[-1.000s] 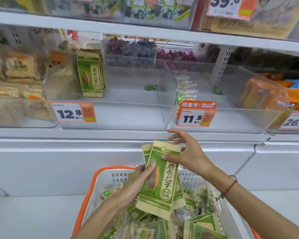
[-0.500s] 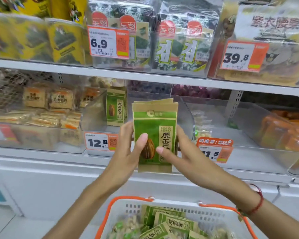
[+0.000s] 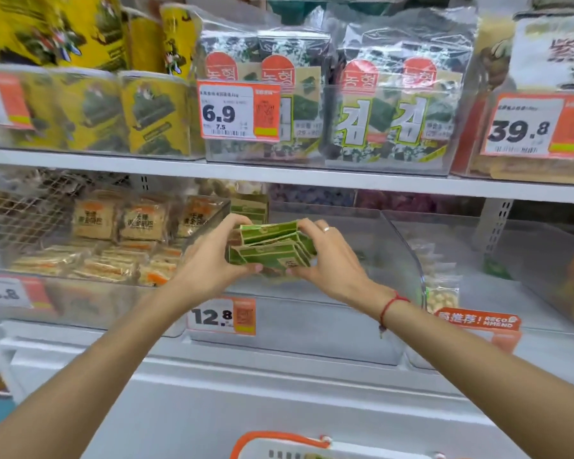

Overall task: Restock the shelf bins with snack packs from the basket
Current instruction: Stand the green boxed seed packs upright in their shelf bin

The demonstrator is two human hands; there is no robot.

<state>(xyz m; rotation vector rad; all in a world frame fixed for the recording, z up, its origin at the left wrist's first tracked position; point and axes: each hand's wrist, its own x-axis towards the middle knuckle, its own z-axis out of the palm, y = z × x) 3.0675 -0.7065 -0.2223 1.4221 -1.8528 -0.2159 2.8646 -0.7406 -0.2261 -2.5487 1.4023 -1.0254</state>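
Head view: held a fanned stack of green snack packs [image 3: 272,248] between both hands, over the front wall of the clear bin [image 3: 312,319] marked 12.8, at the bin's left end. Left hand [image 3: 209,256] curled round the stack's left edge, thumb under and fingers on top; right hand [image 3: 328,256] gripped the right edge the same way, ring finger uppermost. Both grips closed on the packs, neither hand free.

Lay tilted back, tops pointed away into the bin, long axis running front to rear rather than upright. Sat just in front of and below one matching green pack [image 3: 249,207] that stood at the back left of the same bin. Looked like a short push rearward and a tip upright would set the stack against that standing pack; both hands about equally near.

Showed only the orange-rimmed basket [image 3: 279,438] edge at the bottom, well below the hands.
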